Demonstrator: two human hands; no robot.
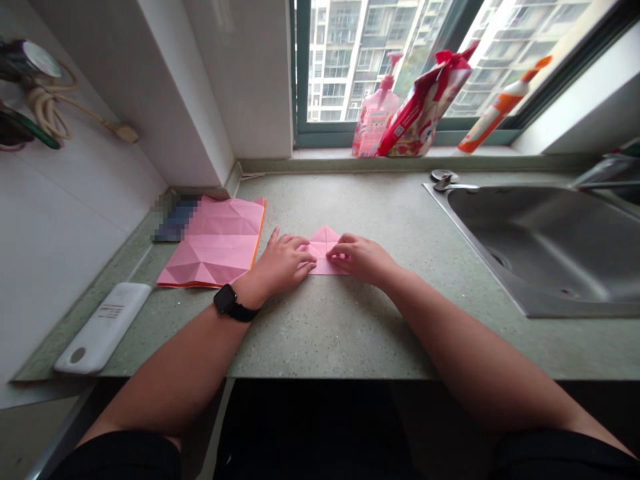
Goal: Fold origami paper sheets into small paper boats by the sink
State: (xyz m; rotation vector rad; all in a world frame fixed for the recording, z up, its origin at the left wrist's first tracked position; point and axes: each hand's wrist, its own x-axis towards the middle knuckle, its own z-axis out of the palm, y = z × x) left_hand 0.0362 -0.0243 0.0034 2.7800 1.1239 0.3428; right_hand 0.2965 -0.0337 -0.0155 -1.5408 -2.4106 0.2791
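Observation:
A small folded pink paper (324, 243) lies on the green speckled counter (330, 320), its point aimed at the window. My left hand (283, 261), with a black watch on the wrist, rests on the paper's left side, fingers curled down on it. On the paper's right side my right hand (363, 257) pinches its edge with bent fingers. Both hands press the paper flat against the counter.
A stack of creased pink sheets (215, 243) lies to the left, with a white remote-like device (103, 327) near the front edge. A steel sink (550, 247) fills the right. On the window sill stand a pink pump bottle (375, 117), a red pouch (425, 103) and an orange-capped bottle (500, 110).

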